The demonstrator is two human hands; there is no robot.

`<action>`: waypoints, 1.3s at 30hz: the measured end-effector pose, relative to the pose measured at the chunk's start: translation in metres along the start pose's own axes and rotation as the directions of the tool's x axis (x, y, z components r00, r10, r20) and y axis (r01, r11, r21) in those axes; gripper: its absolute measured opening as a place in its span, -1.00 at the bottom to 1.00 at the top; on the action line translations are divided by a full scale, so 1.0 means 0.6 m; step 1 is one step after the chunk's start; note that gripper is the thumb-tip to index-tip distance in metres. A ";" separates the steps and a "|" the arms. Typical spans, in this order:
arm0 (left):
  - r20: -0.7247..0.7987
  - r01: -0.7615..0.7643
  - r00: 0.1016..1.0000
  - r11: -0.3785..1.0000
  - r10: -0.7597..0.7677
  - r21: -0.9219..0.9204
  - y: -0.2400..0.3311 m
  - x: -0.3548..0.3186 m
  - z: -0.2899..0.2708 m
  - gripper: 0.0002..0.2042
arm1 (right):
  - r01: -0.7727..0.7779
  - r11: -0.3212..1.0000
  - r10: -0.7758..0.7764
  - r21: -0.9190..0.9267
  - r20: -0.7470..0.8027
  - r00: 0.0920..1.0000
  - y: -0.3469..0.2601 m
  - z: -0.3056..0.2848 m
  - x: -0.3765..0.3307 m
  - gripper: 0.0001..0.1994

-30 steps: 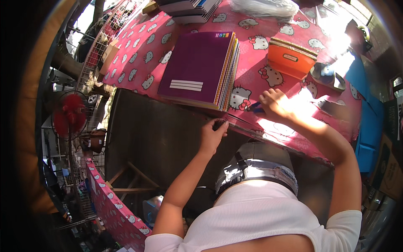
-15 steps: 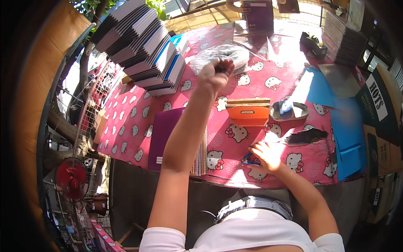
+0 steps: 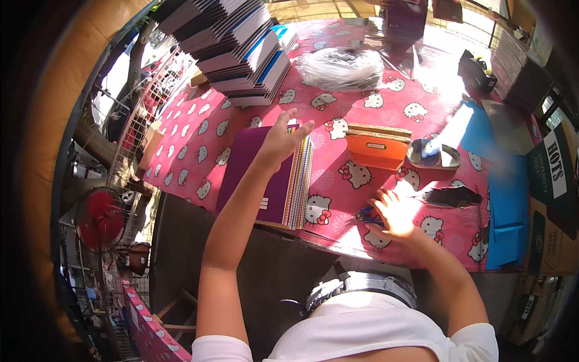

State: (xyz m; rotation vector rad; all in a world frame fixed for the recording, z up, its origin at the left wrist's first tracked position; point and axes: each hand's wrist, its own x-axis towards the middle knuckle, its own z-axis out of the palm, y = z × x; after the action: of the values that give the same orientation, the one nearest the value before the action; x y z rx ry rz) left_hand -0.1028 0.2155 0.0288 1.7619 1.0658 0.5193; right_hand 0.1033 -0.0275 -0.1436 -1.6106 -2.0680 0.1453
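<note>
My left hand (image 3: 282, 137) hovers with fingers spread over the top of a stack of notebooks with a purple cover (image 3: 265, 176), holding nothing. My right hand (image 3: 395, 212) rests open on the pink cartoon-cat tablecloth (image 3: 350, 181) near the table's front edge, in bright sunlight, next to a small blue object (image 3: 367, 214). An orange box (image 3: 377, 146) stands between the hands, farther back.
A tall leaning stack of notebooks (image 3: 232, 42) sits at the back left, a clear plastic bag (image 3: 341, 66) behind the orange box. Blue sheets (image 3: 503, 199) lie on the right, an oval dish (image 3: 433, 154) near them. A red fan (image 3: 99, 218) stands lower left.
My left hand has drawn back from the plastic bag at the far side to above the purple notebook stack. My right hand has stayed near the front edge.
</note>
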 end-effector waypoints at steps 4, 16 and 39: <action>-0.031 0.040 0.999 0.772 -0.027 0.634 -0.069 -0.104 0.006 -0.13 | -0.027 0.997 0.029 -0.076 0.017 0.999 -0.011 0.008 0.015 -0.39; -0.132 -0.059 0.964 0.669 0.231 0.741 -0.156 -0.155 0.026 -0.28 | -0.024 0.957 0.059 0.287 -0.111 0.992 -0.063 -0.145 0.218 -0.59; -0.037 -0.162 0.964 0.694 0.263 0.701 -0.163 -0.157 0.015 -0.65 | 0.007 0.760 -0.225 0.650 0.254 0.941 -0.138 0.012 0.198 -0.62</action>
State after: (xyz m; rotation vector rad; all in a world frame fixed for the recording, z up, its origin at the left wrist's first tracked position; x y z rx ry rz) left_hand -0.1874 0.1453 -0.0512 2.5778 1.2579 0.4015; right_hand 0.0079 0.0606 -0.0794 -1.0646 -2.0089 1.0195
